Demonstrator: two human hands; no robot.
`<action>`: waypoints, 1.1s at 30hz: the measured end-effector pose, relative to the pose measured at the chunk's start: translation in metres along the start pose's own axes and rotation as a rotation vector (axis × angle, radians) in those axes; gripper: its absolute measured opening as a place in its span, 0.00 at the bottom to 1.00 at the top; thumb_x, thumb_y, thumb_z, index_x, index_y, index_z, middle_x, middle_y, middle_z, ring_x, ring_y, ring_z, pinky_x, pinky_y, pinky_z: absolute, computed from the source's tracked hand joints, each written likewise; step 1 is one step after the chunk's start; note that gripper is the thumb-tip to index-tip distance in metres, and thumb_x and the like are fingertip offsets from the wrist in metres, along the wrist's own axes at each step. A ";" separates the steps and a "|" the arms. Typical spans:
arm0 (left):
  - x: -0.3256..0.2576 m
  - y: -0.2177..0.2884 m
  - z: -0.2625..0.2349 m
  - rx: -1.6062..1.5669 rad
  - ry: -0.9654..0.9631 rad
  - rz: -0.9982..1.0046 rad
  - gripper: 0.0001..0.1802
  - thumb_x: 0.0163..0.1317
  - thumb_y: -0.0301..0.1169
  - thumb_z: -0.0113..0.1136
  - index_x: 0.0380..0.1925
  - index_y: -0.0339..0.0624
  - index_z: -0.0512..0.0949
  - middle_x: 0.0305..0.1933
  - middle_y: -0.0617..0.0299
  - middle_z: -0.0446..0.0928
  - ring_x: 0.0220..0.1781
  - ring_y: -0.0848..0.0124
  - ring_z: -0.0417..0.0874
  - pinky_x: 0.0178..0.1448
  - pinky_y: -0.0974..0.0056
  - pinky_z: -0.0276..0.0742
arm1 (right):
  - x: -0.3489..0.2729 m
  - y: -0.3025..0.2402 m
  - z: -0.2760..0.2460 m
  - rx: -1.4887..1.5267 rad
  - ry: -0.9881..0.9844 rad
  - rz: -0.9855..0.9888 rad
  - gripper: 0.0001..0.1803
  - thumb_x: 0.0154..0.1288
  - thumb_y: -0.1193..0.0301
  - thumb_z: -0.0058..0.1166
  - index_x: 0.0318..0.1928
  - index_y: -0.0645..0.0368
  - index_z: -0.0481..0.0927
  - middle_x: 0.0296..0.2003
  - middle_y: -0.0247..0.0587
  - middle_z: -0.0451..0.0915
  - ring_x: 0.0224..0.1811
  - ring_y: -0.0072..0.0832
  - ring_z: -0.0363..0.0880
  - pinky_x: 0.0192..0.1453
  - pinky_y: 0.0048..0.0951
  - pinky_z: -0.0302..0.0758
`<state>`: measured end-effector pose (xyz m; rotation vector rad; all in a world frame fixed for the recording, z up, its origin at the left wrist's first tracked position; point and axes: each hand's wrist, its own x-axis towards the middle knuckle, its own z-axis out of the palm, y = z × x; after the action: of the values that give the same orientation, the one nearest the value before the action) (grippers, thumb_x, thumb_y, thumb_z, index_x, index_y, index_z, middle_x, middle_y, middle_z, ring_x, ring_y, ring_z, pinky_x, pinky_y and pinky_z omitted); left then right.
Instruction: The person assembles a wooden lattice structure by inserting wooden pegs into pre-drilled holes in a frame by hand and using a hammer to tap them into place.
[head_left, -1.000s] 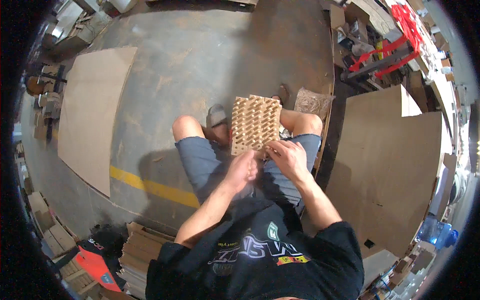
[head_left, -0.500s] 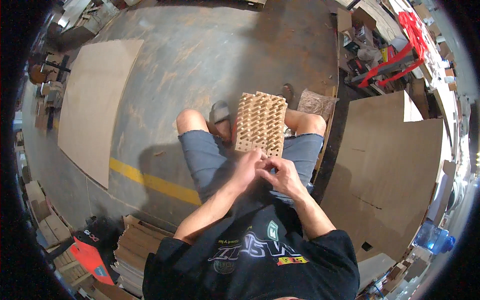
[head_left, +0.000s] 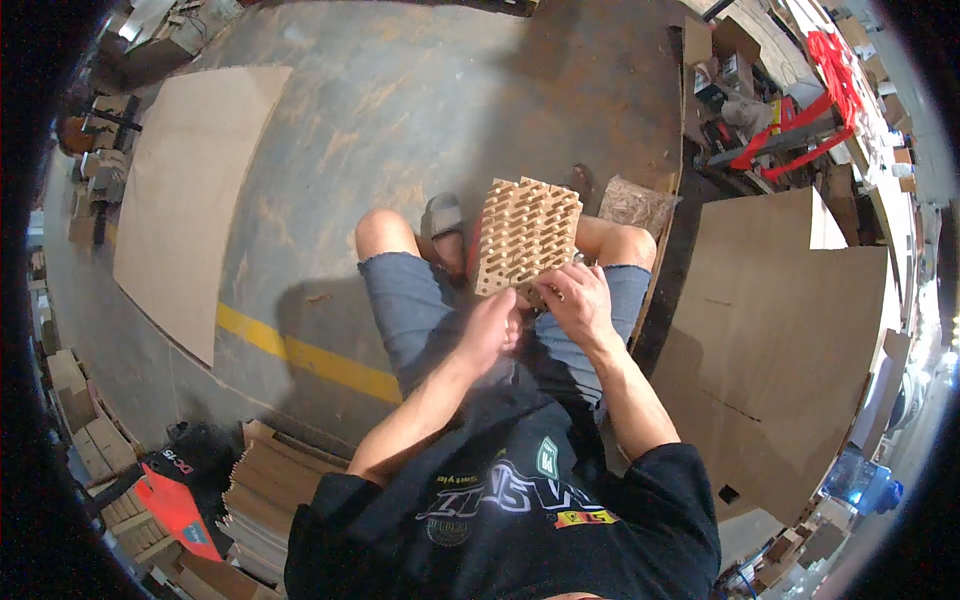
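Several pale wooden blocks drilled with holes (head_left: 492,280) lie side by side between my knees, forming one board. Rows of short wooden dowels (head_left: 528,225) stand upright in most of the holes; bare holes show along the near edge. My right hand (head_left: 582,302) is over the near right corner, its thumb and fingers pinched together. Whatever they hold is too small to tell. My left hand (head_left: 488,328) is closed just below the near edge, the index finger reaching to the board. Its other fingers are curled in, and their contents are hidden.
A clear plastic bag of wooden pieces (head_left: 637,203) lies beyond my right knee. Large board sheets flank me, one on the left floor (head_left: 195,200) and one at right (head_left: 770,370). Stacked cardboard (head_left: 280,490) and a red-and-black object (head_left: 180,505) are at lower left.
My hands, together at the near edge before, have moved apart. The right hand has moved up and right onto the board's corner; the left has dropped slightly lower.
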<state>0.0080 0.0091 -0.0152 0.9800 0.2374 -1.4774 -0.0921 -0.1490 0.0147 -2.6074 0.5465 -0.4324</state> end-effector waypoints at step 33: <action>0.002 0.000 0.000 0.137 -0.029 0.211 0.20 0.80 0.43 0.44 0.50 0.39 0.78 0.40 0.68 0.78 0.40 0.79 0.76 0.42 0.72 0.73 | -0.012 -0.049 -0.013 0.598 -0.171 0.392 0.07 0.65 0.74 0.61 0.43 0.60 0.84 0.34 0.43 0.85 0.37 0.30 0.84 0.43 0.29 0.79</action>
<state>0.0081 0.0075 -0.0169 1.0584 0.0110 -1.3264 -0.0923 -0.1081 0.0464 -1.8898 0.7198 -0.1975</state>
